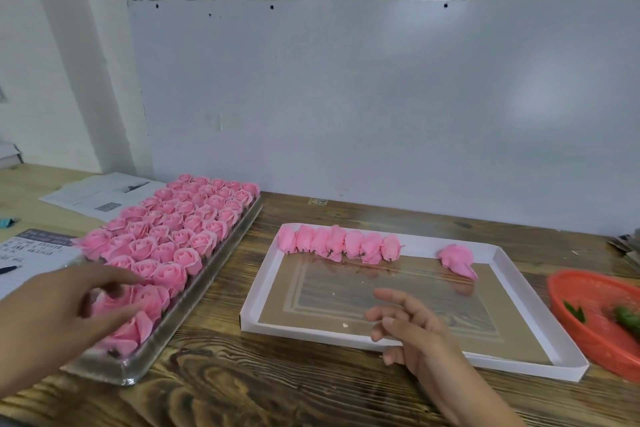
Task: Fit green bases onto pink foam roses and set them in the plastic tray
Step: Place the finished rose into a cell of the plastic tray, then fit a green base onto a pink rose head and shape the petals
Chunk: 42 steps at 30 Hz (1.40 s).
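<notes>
A clear plastic tray (194, 305) on the left is packed with several upright pink foam roses (180, 229). My left hand (65, 308) reaches over its near end, fingers spread around a rose (114, 302) without a plain grip. A white-rimmed tray with a clear floor (512, 274) lies at centre. Several roses (341, 241) lie on their sides in a row along its far edge, and one rose (457, 260) lies apart to the right. My right hand (412, 326) hovers open over the tray's near edge, holding nothing. Green bases (627, 319) lie in an orange basket (585, 333).
The worktop is dark wooden planks (277, 392) against a white wall panel (346, 97). Printed papers (100, 196) and a notebook with a pen (20, 253) lie at the far left. Some clutter sits at the right edge behind the basket.
</notes>
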Available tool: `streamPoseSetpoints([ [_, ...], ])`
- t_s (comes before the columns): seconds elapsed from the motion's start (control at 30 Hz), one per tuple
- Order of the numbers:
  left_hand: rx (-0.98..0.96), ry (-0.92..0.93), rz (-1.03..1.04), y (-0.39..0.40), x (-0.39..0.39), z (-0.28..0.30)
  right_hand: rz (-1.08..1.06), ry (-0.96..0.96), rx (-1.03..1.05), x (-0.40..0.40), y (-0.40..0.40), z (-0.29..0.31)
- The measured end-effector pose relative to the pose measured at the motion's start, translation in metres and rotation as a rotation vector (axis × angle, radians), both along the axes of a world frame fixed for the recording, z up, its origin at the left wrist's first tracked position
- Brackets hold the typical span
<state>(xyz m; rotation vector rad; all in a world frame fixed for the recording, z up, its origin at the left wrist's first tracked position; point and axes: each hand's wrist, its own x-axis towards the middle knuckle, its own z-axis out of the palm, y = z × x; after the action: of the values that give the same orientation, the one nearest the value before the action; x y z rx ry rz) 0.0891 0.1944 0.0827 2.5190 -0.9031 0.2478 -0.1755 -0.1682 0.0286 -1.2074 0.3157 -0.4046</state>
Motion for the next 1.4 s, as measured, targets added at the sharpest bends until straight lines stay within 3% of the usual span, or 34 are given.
streamPoseSetpoints([
  [0.1, -0.062, -0.013, -0.224, -0.06, -0.067, 0.019, 0.006, 0.0, 0.007, -0.001, -0.001, 0.0],
  [0.23, -0.031, 0.099, -0.476, -0.138, -0.102, -0.021, 0.064, 0.008, 0.043, -0.003, -0.003, 0.001],
  [0.37, 0.007, 0.03, -0.546, -0.183, -0.108, -0.063, 0.198, 0.035, 0.153, -0.011, -0.011, 0.011],
  [0.43, 0.029, -0.017, -0.568, -0.19, -0.105, -0.074, 0.15, 0.056, 0.146, -0.012, -0.02, 0.019],
  [0.63, -0.019, -0.201, -0.616, -0.185, -0.099, -0.082, -0.348, 0.456, -0.39, 0.026, -0.067, 0.025],
  [0.9, -0.048, -0.266, -0.67, -0.187, -0.096, -0.085, -0.535, 0.64, -0.756, 0.101, -0.105, 0.008],
  [1.2, -0.05, -0.303, -0.688, -0.191, -0.093, -0.087, -0.578, 0.793, -0.922, 0.119, -0.1, -0.007],
  [1.4, -0.076, -0.341, -0.7, -0.194, -0.091, -0.086, -0.588, 0.692, -0.831, 0.117, -0.104, -0.012],
])
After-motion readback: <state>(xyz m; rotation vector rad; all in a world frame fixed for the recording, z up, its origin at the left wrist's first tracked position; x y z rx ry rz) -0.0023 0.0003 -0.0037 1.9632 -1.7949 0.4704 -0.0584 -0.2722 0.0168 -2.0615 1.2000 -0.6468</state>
